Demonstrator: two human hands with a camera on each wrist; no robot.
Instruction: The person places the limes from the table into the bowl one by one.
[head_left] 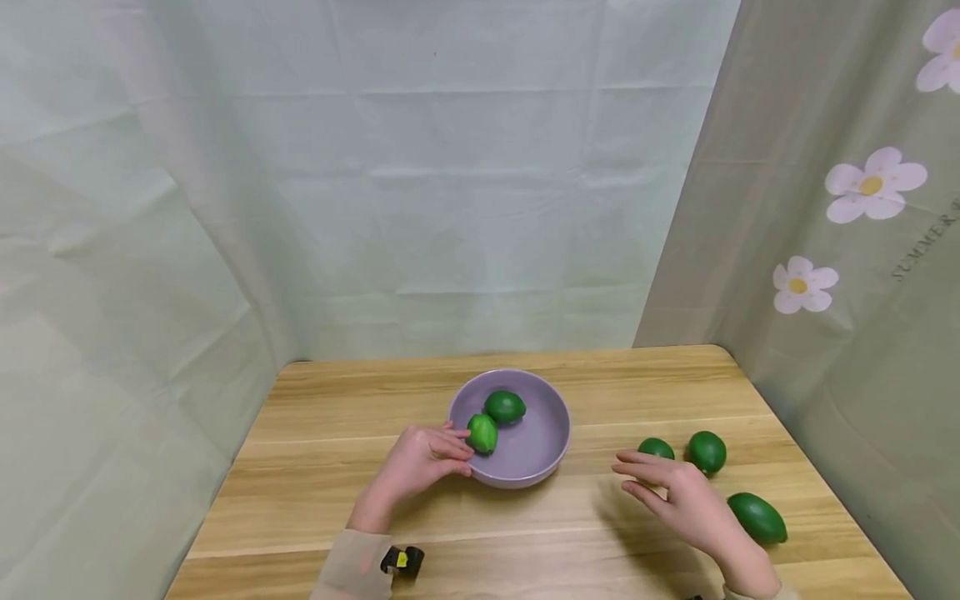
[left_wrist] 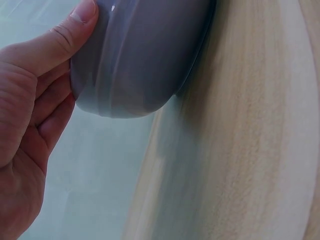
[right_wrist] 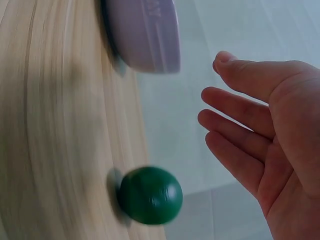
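A purple bowl (head_left: 532,450) stands on the table with a bright green lime-like fruit (head_left: 482,434) and a darker green one (head_left: 505,407) inside. My left hand (head_left: 427,454) holds the bowl's left rim, fingers reaching over the edge. In the left wrist view the thumb (left_wrist: 75,25) lies against the bowl's side (left_wrist: 145,60). Right of the bowl, my right hand (head_left: 686,500) hovers over the table, fingers loosely extended and holding nothing. Just beyond it sits a round green fruit (head_left: 657,447), partly hidden by the hand in the head view.
Another round green fruit (head_left: 707,452) and a longer dark green fruit (head_left: 757,518) lie on the right of the wooden table (head_left: 315,467). Pale curtains (head_left: 480,208) enclose the back and sides, with printed flowers (head_left: 873,185) on the right one.
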